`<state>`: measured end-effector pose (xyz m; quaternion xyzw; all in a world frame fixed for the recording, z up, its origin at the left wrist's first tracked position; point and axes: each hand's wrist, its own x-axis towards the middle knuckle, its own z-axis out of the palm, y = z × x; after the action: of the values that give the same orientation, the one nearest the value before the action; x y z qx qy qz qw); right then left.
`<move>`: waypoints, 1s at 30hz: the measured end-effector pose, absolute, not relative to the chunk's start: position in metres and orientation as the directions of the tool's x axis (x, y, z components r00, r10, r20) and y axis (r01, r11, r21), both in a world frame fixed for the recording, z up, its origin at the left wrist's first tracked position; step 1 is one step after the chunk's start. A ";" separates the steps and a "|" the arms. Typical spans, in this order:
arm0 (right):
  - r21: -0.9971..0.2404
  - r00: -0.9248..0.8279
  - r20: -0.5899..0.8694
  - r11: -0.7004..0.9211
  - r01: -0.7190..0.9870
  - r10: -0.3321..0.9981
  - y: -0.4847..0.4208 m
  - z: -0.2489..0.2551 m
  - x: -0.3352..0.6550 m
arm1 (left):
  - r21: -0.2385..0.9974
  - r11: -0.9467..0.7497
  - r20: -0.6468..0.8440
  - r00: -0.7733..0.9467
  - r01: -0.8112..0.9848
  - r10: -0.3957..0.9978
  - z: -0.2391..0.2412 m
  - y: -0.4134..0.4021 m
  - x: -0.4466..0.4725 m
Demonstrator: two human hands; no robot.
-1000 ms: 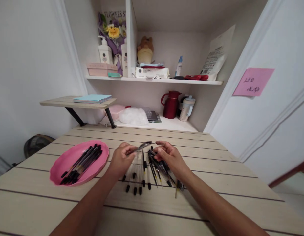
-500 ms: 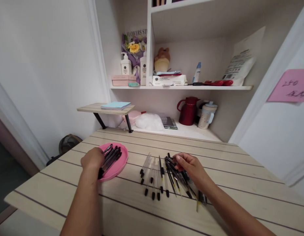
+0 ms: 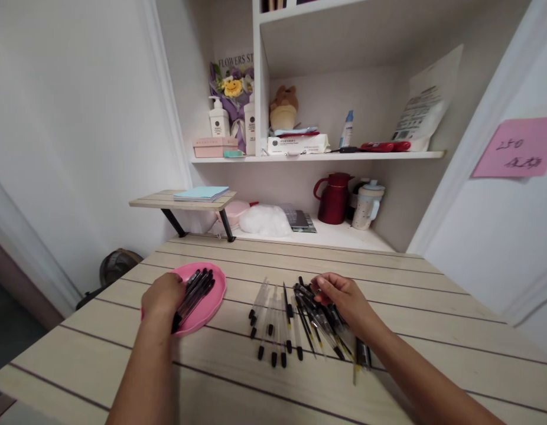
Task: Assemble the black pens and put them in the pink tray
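Pens [image 3: 194, 290] in pink tray [image 3: 214, 295]

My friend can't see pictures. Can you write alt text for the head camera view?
A person's left hand rests on black pens in a pink tray on a wooden table, while the right hand touches a loose pile of pens. Clear pens lie in a row between them.

Your left hand [image 3: 163, 295] and your right hand [image 3: 344, 298] are bare. Your left forearm [image 3: 140, 372] and your right forearm [image 3: 415, 383] are bare too, as far as the picture shows them. Both forearms look slim and smooth. The fingernails are too small to judge.
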<state>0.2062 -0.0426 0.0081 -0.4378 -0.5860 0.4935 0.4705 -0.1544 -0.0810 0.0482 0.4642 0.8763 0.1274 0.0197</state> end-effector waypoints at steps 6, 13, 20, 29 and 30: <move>-0.989 -0.184 0.116 0.131 0.075 0.976 -0.039 0.001 0.205 | 0.305 0.159 0.395 -0.277 0.939 0.876 0.046 -0.071 -0.104; -0.952 -0.244 0.173 0.225 0.207 0.954 -0.035 -0.009 0.205 | 0.285 -0.288 0.258 0.216 0.914 0.942 0.011 -0.071 -0.023; -0.725 -0.303 0.353 0.464 0.510 0.885 -0.043 0.000 0.204 | 0.180 -0.160 0.175 0.128 0.971 0.976 -0.008 -0.066 -0.018; -0.455 -0.367 0.276 0.457 0.765 0.888 -0.051 0.004 0.188 | 0.247 0.015 0.097 -0.040 0.969 0.994 -0.009 -0.058 -0.021; -0.414 -0.351 0.262 0.434 0.801 0.899 -0.052 0.005 0.184 | 0.254 0.033 0.095 -0.059 0.967 0.994 -0.009 -0.057 -0.021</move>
<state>0.1843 -0.0520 0.0047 -0.5213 -0.8150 0.1070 0.2294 -0.0211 -0.0574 -0.0087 0.6839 0.7166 0.1257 0.0540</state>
